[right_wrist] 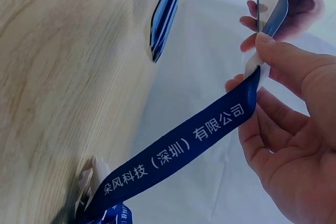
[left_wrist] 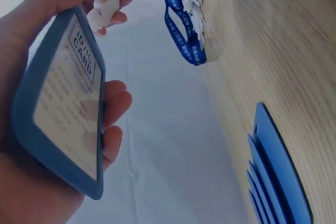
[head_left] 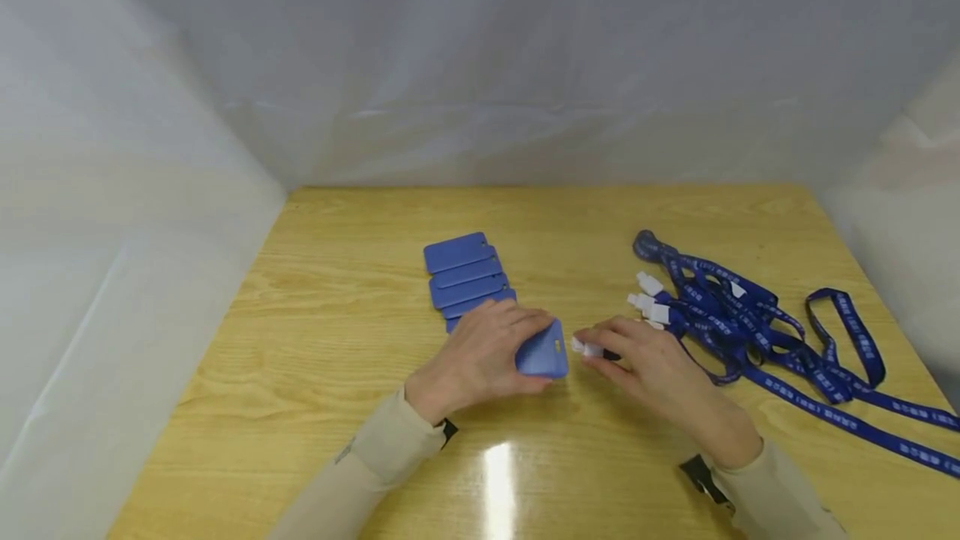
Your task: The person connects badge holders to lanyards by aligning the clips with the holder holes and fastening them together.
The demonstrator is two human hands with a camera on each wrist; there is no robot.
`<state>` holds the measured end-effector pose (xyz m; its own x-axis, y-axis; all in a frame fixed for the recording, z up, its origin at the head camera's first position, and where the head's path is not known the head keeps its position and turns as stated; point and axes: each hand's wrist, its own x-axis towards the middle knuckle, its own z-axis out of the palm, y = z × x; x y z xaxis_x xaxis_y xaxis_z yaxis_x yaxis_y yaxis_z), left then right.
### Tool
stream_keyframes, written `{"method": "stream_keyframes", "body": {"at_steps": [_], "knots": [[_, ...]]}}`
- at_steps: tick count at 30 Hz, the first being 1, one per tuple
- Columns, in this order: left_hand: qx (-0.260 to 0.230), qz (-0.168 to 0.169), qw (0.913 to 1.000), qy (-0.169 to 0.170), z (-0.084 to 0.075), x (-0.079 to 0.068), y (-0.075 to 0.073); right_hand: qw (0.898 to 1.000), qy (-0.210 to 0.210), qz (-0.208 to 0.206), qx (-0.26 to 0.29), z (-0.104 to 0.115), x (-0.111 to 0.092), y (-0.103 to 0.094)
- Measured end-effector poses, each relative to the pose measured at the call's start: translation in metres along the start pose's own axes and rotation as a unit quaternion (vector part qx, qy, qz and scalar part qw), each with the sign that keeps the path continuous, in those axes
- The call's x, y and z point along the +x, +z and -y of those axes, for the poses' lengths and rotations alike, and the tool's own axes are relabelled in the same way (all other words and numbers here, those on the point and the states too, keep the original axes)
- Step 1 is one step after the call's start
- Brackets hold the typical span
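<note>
Left hand (head_left: 480, 350) grips a card holder (left_wrist: 68, 95), right hand (head_left: 654, 361) apparently a clip (left_wrist: 107, 8).

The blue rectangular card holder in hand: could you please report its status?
Left hand holding blue rectangular card holder. Right hand pinching white clip on printed blue fabric lanyard. Clip and holder apart, nothing seen between them.

The blue card holder (head_left: 540, 355) looks like smooth plastic with a soft sheen, its pale insert (left_wrist: 71, 98) like printed paper, and the white clip (head_left: 591, 349) like smooth plastic. The blue lanyards (right_wrist: 173, 148) look like flat cloth ribbon with printed lettering. The desk (head_left: 337, 290) has glossy wood grain showing a bright reflection; the sheeting (head_left: 487, 48) behind is creased, faintly shiny.
</note>
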<state>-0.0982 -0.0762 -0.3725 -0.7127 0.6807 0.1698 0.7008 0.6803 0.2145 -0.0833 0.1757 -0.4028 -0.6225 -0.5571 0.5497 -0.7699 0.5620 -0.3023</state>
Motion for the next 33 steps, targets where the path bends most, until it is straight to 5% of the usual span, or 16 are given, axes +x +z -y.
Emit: {"method": "stream_keyframes", "body": {"at_steps": [16,33], "knots": [[0.018,0.032,0.9992,0.018,-0.006,0.004,-0.003,1.000,-0.015,0.011,-0.010,0.004,0.002,0.001],[0.038,-0.076,0.9934,0.077,-0.006,0.004,-0.006,1.000,-0.008,-0.001,-0.030,0.016,0.004,-0.003]]}}
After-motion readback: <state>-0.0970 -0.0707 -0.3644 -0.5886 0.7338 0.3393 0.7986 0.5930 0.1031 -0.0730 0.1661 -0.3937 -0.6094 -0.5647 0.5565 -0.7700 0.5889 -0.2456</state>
